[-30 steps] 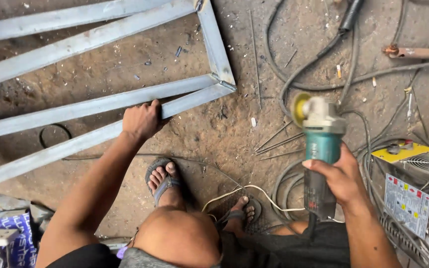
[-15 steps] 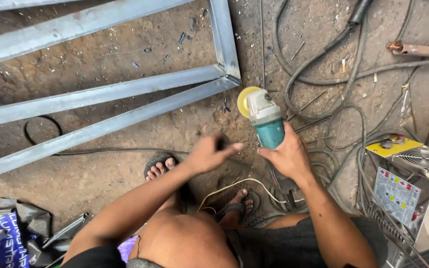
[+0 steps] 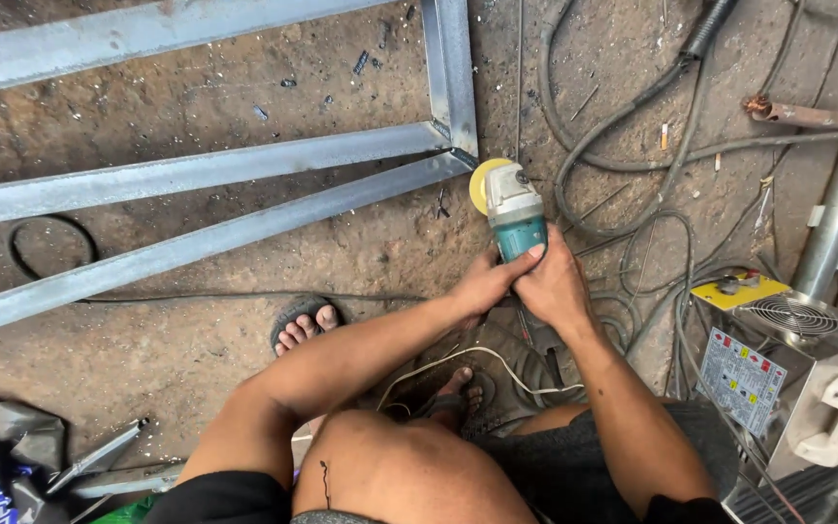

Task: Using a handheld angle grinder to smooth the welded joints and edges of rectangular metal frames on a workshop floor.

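Single head-worn view, facing steeply down, close over both hands (image 3: 526, 281), dirt floor (image 3: 196, 388) and steel frame (image 3: 244, 170) beyond

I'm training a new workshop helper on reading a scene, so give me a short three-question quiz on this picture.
1. True or false: both hands grip the teal angle grinder.
2. Where is the grinder's yellow disc? A) at the corner of the grey steel frame B) over the grey welding machine C) on the sandalled foot
3. Fill in: loose black ____ lie on the dirt floor right of the frame.

Key
1. True: the left hand and the right hand both close on its body.
2. A
3. cables
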